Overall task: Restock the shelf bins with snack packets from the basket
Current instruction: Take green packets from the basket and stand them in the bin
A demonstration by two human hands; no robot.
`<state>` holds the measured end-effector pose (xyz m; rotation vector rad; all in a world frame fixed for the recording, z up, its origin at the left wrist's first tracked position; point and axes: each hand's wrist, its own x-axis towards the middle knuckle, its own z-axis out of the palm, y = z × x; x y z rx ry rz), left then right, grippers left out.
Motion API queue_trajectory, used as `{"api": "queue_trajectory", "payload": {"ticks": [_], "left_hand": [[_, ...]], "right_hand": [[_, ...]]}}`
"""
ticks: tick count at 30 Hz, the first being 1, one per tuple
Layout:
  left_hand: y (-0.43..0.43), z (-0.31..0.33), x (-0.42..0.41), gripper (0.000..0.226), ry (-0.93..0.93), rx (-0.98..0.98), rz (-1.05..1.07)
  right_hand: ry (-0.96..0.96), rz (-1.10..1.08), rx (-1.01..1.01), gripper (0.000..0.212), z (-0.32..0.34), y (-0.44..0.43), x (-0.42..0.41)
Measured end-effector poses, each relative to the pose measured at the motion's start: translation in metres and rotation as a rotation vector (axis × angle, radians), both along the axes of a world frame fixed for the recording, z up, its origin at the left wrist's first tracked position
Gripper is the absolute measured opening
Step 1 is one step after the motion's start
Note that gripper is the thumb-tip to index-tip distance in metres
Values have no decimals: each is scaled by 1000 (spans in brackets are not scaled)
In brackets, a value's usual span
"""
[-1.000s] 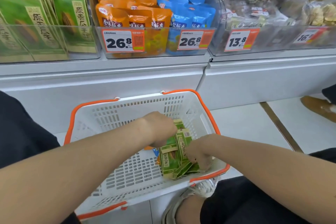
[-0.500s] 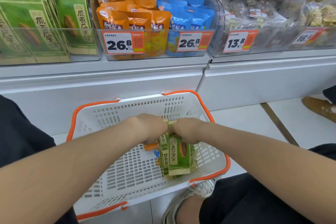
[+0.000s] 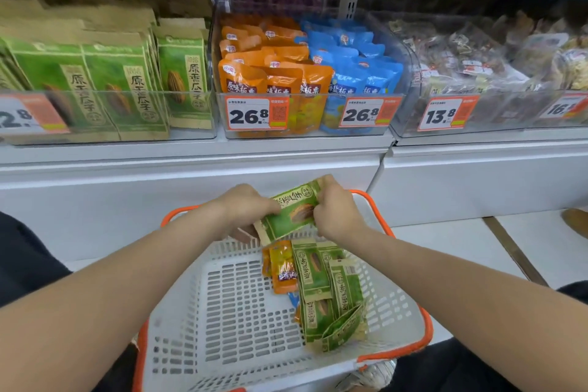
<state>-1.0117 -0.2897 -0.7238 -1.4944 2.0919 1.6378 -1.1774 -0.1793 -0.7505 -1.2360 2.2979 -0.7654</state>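
Observation:
A green sunflower-seed packet [image 3: 289, 213] is held tilted above the far rim of the white basket [image 3: 241, 305]. My left hand [image 3: 245, 210] grips its left end and my right hand [image 3: 334, 210] grips its right end. Several more green packets [image 3: 331, 293] and an orange packet [image 3: 283, 267] lie on the right side of the basket. On the shelf above, the left clear bin [image 3: 105, 86] holds matching green packets standing upright.
The middle bin holds orange packets [image 3: 273, 73] and blue packets [image 3: 353, 60] behind 26.8 price tags. The right bin [image 3: 471, 73] holds clear-wrapped snacks. A white shelf base [image 3: 191, 188] stands behind the basket. A brown shoe [image 3: 577, 221] is at the far right on the floor.
Both hands have risen out of the basket with one green packet, turning it from upright to slanted. The camera has tilted up, so more of the shelf shows.

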Motion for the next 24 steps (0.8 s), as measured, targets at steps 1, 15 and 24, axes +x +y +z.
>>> {"api": "queue_trajectory", "payload": {"ticks": [1, 15, 24], "left_hand": [[-4, -2, 2, 26, 114, 18, 126], [-5, 29, 18, 23, 486, -545, 253], [-21, 63, 33, 41, 430, -793, 213]], "right_hand": [[-144, -59, -37, 37, 3, -1, 5], [-345, 46, 30, 9, 23, -16, 78], [-634, 247, -334, 74, 51, -50, 106]]}}
